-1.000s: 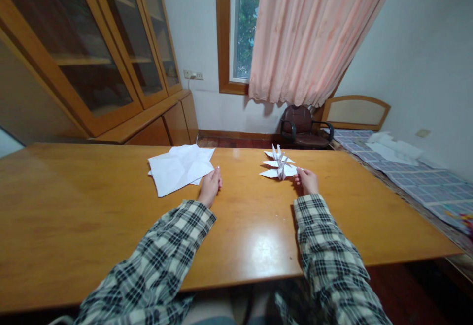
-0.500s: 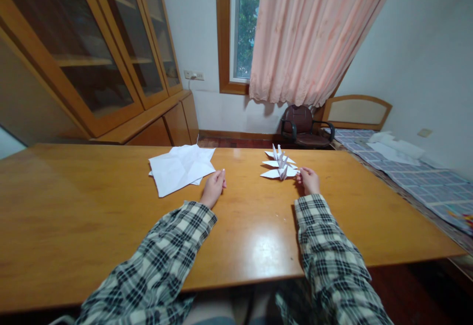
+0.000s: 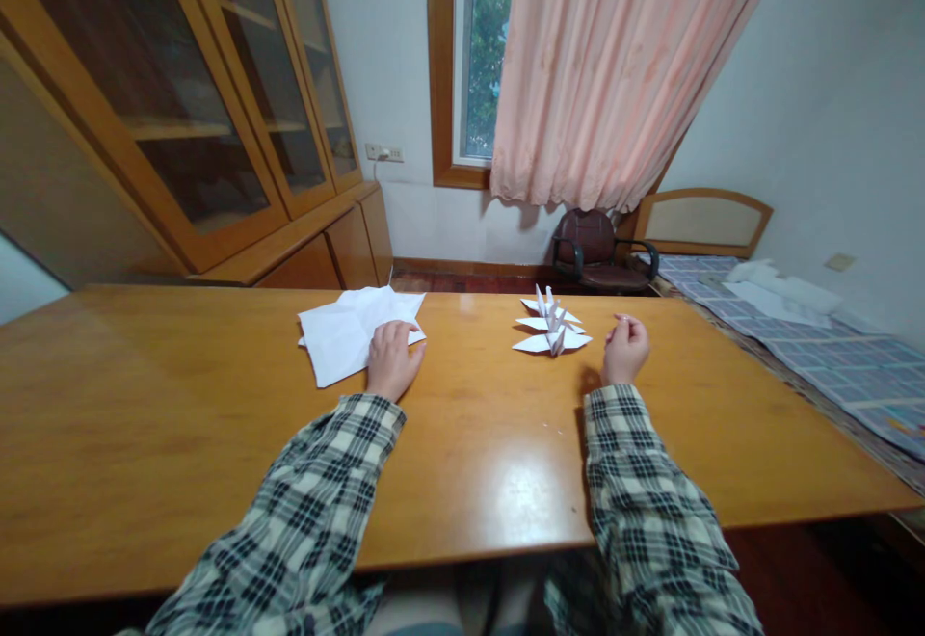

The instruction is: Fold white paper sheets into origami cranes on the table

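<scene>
Several creased white paper sheets [image 3: 333, 337] lie in a loose stack on the wooden table. My left hand [image 3: 394, 357] rests palm down over the right edge of the stack, fingers stretched out, gripping nothing. Three folded paper cranes [image 3: 555, 339] stand one behind another, right of the table's middle, wings spread sideways. Just to the right of the nearest crane is my right hand [image 3: 627, 347], apart from it, with its fingers curled in and nothing visible in them.
The wooden table [image 3: 217, 463] spans the view, with tiny white scraps near its middle. Behind it are a glass-door cabinet [image 3: 209, 173], a brown armchair [image 3: 589, 246] and a pink curtain [image 3: 614, 67]. A bed [image 3: 795, 337] stands along the right side.
My right hand has let go of the nearest crane's wing and moved right and slightly up. My left hand has moved left onto the paper stack, its fingers opening out.
</scene>
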`<act>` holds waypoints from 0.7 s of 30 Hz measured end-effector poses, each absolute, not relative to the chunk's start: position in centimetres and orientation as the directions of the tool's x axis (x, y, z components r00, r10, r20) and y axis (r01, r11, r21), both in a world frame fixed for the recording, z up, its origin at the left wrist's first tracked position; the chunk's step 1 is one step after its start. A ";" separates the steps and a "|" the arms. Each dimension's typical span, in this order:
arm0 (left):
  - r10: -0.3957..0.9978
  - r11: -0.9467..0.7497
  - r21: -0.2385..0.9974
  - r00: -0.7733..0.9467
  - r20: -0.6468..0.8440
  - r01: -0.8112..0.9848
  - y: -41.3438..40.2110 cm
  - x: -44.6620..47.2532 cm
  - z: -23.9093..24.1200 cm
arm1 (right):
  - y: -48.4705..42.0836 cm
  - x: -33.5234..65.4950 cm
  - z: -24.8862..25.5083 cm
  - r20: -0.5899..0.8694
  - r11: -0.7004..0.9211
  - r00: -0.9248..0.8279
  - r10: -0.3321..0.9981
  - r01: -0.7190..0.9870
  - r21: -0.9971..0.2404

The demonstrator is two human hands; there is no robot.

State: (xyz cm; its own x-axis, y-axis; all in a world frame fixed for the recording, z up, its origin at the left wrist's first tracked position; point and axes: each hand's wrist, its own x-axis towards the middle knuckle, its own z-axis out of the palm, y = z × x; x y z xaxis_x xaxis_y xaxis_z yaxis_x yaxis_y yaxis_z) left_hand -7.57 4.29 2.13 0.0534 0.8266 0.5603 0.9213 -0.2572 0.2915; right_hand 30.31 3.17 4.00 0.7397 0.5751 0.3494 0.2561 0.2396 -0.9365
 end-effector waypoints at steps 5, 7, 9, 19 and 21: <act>0.846 -0.128 0.269 -0.037 0.531 0.955 5.1 -9.5 0.5 | 2.2 25.2 5.3 0.466 0.295 0.647 0.604 0.361 -0.885; 0.886 -0.077 0.271 -0.059 0.460 0.960 5.4 -9.8 -0.3 | 2.0 22.6 5.1 0.506 0.353 0.546 0.668 0.366 -0.861; 0.922 -0.042 0.273 -0.068 0.381 0.961 5.7 -9.9 -0.9 | 2.0 20.0 4.5 0.534 0.393 0.418 0.735 0.378 -0.838; 0.930 -0.076 0.262 -0.026 0.366 0.962 5.9 -10.6 -1.0 | 1.7 14.5 -0.3 0.411 0.356 0.054 0.910 0.408 -0.841; 0.923 -0.090 0.260 -0.018 0.384 0.961 6.0 -10.9 -1.1 | 2.0 15.0 -0.6 0.365 0.317 0.071 0.928 0.364 -0.876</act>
